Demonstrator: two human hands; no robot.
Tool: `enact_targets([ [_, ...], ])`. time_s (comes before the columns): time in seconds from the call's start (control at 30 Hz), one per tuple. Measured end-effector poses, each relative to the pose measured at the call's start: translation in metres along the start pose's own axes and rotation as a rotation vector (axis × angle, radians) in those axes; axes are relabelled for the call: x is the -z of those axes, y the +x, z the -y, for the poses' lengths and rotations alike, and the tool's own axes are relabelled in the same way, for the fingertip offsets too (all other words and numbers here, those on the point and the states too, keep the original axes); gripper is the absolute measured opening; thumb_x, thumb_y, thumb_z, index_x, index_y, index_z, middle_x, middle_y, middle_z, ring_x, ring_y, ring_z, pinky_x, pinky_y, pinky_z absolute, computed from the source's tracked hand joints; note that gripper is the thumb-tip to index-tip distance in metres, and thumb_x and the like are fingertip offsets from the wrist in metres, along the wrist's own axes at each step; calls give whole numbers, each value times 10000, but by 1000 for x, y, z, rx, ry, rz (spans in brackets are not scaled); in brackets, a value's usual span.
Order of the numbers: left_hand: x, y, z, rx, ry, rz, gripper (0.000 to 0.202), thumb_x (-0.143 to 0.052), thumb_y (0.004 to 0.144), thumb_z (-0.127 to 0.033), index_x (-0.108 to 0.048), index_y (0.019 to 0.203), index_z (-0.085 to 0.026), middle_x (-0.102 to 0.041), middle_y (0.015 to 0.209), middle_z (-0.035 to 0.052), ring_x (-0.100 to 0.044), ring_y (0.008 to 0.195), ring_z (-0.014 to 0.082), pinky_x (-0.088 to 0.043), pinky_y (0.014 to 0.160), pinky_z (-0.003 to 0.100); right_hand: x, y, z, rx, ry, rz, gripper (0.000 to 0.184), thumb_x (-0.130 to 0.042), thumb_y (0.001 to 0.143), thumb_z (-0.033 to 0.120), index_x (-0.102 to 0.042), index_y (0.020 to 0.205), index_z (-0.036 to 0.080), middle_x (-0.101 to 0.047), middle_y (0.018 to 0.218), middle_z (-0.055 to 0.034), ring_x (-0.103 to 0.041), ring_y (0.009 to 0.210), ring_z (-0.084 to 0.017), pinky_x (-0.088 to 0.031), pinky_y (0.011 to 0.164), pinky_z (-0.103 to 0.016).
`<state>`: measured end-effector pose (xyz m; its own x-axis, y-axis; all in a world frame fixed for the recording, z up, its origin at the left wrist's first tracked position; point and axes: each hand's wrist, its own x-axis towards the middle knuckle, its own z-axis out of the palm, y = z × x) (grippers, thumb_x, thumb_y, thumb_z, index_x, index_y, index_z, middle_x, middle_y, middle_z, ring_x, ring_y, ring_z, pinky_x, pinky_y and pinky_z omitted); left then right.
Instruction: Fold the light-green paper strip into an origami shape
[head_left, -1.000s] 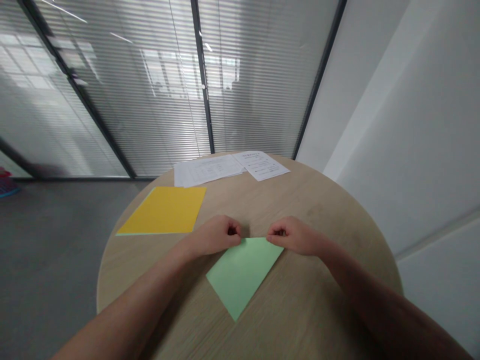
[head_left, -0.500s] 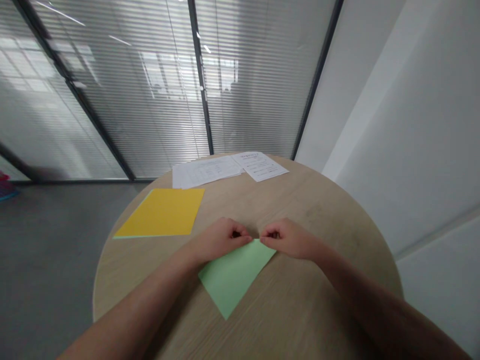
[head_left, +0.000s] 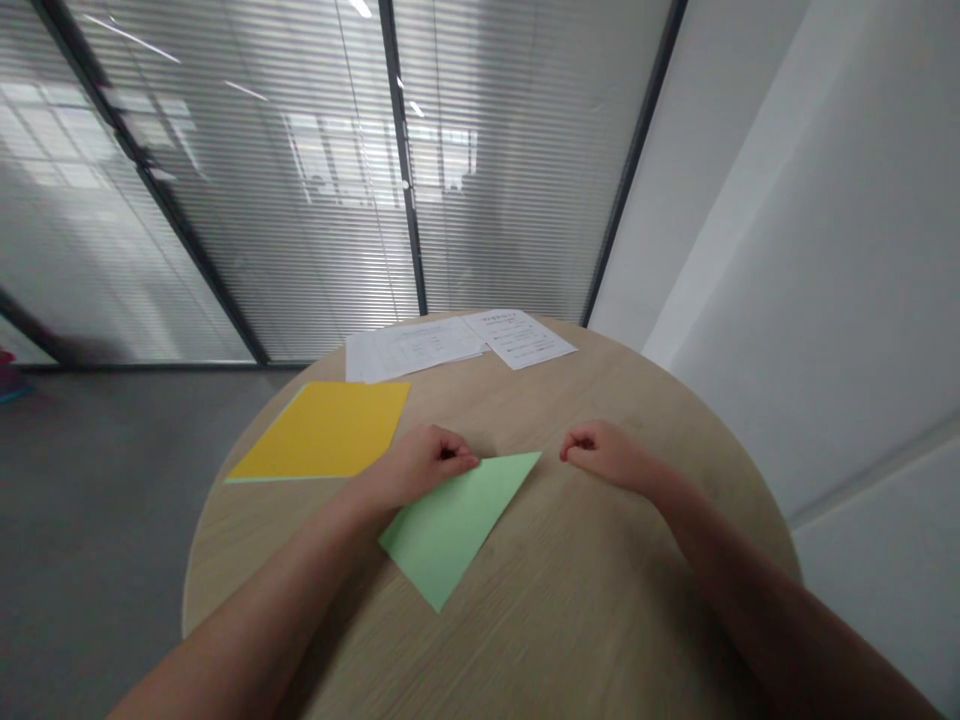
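A light green sheet of paper point(head_left: 454, 525), folded into a triangle-like shape, is in front of me with one point towards me. My left hand point(head_left: 427, 462) pinches its far edge between thumb and curled fingers, and covers part of the left side. To the right of the paper's right tip, and apart from it, is my right hand point(head_left: 604, 455). Its fingers are curled in against the thumb, and nothing shows in them.
Left of my left hand lies a yellow sheet point(head_left: 322, 430) with a green edge showing under it. Printed white papers point(head_left: 412, 348) lie at the far side of the round wooden table point(head_left: 660, 400). Blinds behind glass stand beyond, and a white wall rises at the right.
My right hand has let go of the green paper and moved right. With my left hand still on it, the paper has shifted slightly left and away from me.
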<state>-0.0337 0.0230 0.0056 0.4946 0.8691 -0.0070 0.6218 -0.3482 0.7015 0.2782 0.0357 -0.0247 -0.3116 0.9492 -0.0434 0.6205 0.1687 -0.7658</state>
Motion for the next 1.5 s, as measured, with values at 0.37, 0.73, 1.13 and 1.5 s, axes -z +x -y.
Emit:
enact_targets([
  [0.37, 19, -17, -19, -485, -51, -475, 176, -647, 902, -215, -803, 840, -268, -636, 1187, 68, -596, 1133, 237, -441, 1010, 402, -26, -6, 19, -265, 437, 224, 569, -398, 1008, 647, -694, 1071, 166, -662, 782, -56, -606, 555, -144, -463, 440, -245],
  [0.73, -12, -2, -9, 128, -883, -218, 211, -798, 791, -383, -702, 865, -210, -661, 799, -10, -582, 675, 129, -462, 613, 237, -28, -10, 41, -223, 1239, 269, 778, -155, 1019, 728, -654, 1245, 175, -764, 1091, -173, -758, 886, -282, -607, 732, -429],
  [1.13, -25, 7, -7, 302, -1170, -155, 628, -675, 870, -229, -475, 1465, -249, -768, 975, 59, -725, 817, 191, -562, 716, 291, -34, -13, 32, -204, 1136, 154, 252, -519, 1033, 300, -624, 1226, 177, -754, 1133, -134, -751, 844, -221, -636, 614, -340],
  [1.5, -32, 4, 2, 247, -827, -53, 358, -789, 771, -438, -766, 966, -139, -756, 853, 72, -609, 659, 154, -415, 593, 257, -47, -13, 32, -34, 972, 36, 401, -787, 837, 384, -688, 1176, 195, -771, 1151, -119, -751, 929, -274, -645, 711, -399],
])
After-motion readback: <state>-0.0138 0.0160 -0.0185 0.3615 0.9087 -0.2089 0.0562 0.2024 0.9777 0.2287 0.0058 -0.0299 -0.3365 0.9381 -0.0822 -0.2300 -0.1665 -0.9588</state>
